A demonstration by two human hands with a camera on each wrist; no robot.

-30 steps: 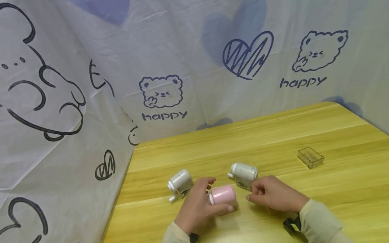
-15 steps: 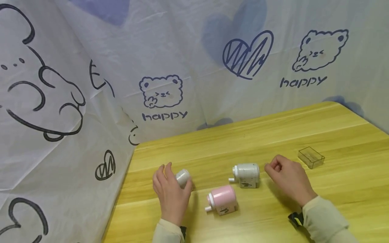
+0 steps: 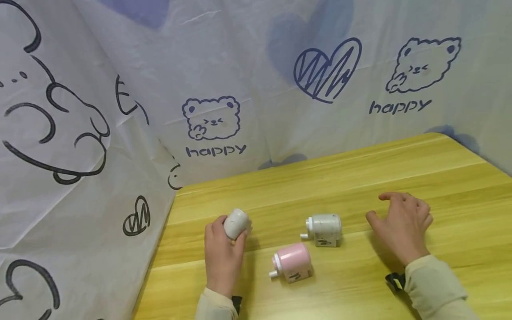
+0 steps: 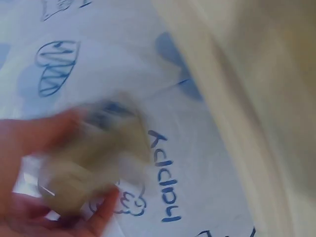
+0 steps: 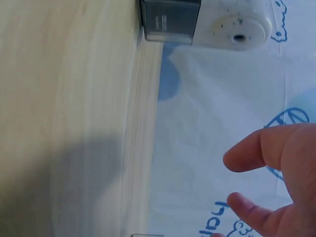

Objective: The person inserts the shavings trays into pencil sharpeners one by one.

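Observation:
My left hand [image 3: 222,262] grips a white hand-crank pencil sharpener [image 3: 237,223], tilted and raised at the table's left side. The left wrist view shows that sharpener [image 4: 98,148] blurred between thumb and fingers. Fingers spread and holding nothing, my right hand [image 3: 404,226] hovers over the table's right part, where it covers the small clear drawer in the head view. A pink pencil sharpener [image 3: 293,260] stands between the hands, its crank to the left. Behind it stands a second white sharpener [image 3: 326,226]; its pencil hole and smoky drawer [image 5: 170,19] show in the right wrist view.
The yellow wood-grain table [image 3: 360,178] ends at a white curtain [image 3: 272,120] printed with hearts and bears, behind and on the left. At the bottom of the right wrist view, a thin edge of the clear drawer [image 5: 148,235] shows.
My left hand let go of the pink sharpener, moved left and picked up the white one, now tilted up. My right hand left the other white sharpener, moved right and spread its fingers.

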